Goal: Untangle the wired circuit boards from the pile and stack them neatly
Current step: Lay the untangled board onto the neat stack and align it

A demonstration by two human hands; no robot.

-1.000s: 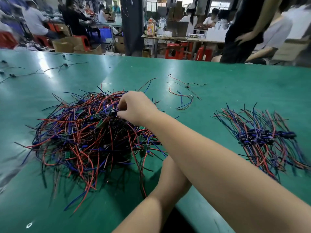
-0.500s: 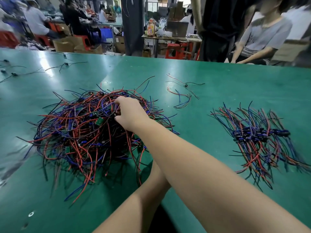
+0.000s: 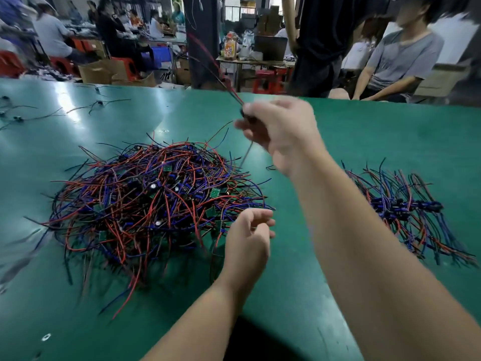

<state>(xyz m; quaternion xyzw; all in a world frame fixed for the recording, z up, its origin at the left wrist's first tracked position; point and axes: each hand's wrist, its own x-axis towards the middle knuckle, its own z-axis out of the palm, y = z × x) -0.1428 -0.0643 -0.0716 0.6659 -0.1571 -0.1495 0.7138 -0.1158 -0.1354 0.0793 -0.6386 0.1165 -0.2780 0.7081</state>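
Head view: right hand (image 3: 281,131) pinches a blurred wired board (image 3: 243,113); left hand (image 3: 247,241) half-spread beside tangled pile (image 3: 145,199).

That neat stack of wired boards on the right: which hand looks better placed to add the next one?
Right. The right hand pinches a wired board, nearer the neat stack; the left hand is open by the tangled pile.

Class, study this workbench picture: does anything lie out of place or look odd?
Yes. A few stray wired pieces lie scattered at the far left of the green table, apart from both the big red-and-blue tangled pile and the neater stack.
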